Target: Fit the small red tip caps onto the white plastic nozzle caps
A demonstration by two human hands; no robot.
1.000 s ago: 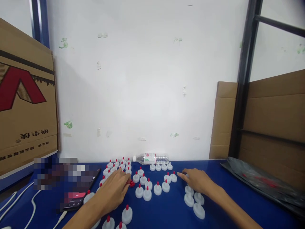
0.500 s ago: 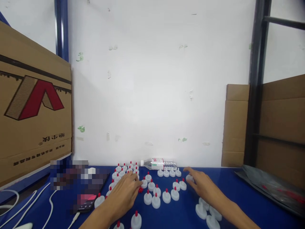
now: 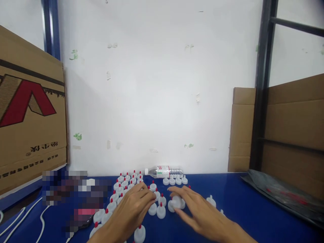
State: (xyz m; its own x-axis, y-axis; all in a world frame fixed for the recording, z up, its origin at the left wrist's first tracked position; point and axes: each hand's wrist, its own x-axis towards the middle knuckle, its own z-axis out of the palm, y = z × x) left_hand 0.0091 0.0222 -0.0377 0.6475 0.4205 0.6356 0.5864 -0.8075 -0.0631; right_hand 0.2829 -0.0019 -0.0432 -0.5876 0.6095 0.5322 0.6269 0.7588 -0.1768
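Observation:
Close to the middle of the table, my right hand [image 3: 199, 211] has its thumb and fingers round a translucent white nozzle cap [image 3: 177, 201] that has no red tip showing. My left hand [image 3: 138, 202] is to its left with thumb and fingers pinched together; whatever lies between them is hidden. Several white nozzle caps with red tips [image 3: 124, 183] stand in rows beyond and left of my left hand. More red-tipped caps, such as one upright cap [image 3: 161, 212], stand between the hands. A bare cap [image 3: 211, 201] stands past my right wrist.
A clear plastic bottle [image 3: 163, 172] lies against the white wall, with a row of tipless caps [image 3: 178, 181] before it. A carton [image 3: 32, 135] stands at left, near a partly blurred phone [image 3: 86, 212] and white cables [image 3: 42, 219]. A grey plastic bag [image 3: 275, 192] lies at right.
My right hand has moved left and nearer with the tipless cap in its fingers. My left hand has shifted slightly right and stays pinched. The view has turned a little right.

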